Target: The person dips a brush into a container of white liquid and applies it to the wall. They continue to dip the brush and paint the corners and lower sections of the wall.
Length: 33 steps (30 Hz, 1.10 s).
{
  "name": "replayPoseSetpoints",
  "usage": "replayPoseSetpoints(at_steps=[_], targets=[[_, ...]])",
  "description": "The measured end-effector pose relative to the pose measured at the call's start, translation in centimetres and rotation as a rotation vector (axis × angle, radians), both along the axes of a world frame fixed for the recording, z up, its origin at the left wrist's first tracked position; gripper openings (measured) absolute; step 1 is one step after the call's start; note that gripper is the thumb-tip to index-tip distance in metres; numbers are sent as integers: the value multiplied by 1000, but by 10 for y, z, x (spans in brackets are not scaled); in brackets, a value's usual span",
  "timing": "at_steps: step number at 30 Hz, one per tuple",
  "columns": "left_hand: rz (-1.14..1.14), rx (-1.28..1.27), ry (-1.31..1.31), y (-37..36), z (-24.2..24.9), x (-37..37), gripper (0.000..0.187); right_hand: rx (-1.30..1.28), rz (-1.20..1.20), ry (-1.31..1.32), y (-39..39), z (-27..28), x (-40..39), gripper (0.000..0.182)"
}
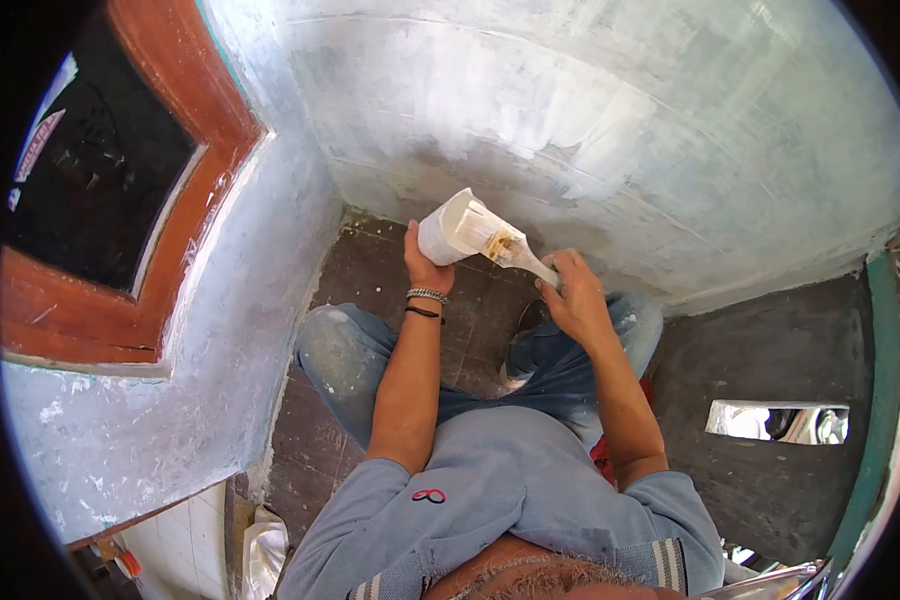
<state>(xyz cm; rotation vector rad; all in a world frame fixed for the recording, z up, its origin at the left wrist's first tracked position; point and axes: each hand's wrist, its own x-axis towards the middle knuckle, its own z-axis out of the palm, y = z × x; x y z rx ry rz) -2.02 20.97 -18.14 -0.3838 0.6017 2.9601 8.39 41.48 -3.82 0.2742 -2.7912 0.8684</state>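
My left hand [425, 258] is wrapped round a white paint cup [436, 236], which tilts toward the right in front of me. A wide paintbrush [511, 250] is in my right hand [573, 296], its handle between my fingers. The brush's white-coated bristles lie against the cup's rim; how far they reach inside is hard to see. Brown stains mark the brush near its bristle base. Beyond both hands rises the wall [570, 120], with patchy white and grey paint over it.
A brown-framed window [155, 150] is set in the left wall. Dark floor tiles [370, 265] lie under my bent legs [345, 345]. To the right stands a dark panel [760, 350] with a rectangular opening. A white bag-like item [263, 555] lies at lower left.
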Motion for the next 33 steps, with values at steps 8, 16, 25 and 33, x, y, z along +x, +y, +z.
replayPoseSetpoints(at_steps=[8,16,25,33], targets=[[21,-4,-43,-1,9,3,53,-260,14,-169,-3,-28,-3,30],[9,18,-31,-1,7,3,56,-586,54,-164,-15,-40,-4,25],[-14,83,26,-4,10,5,57,-820,34,-270,-28,-51,-3,24],[128,-23,-102,-18,-5,0,56,-1177,-165,-426,-26,-86,-40,21]])
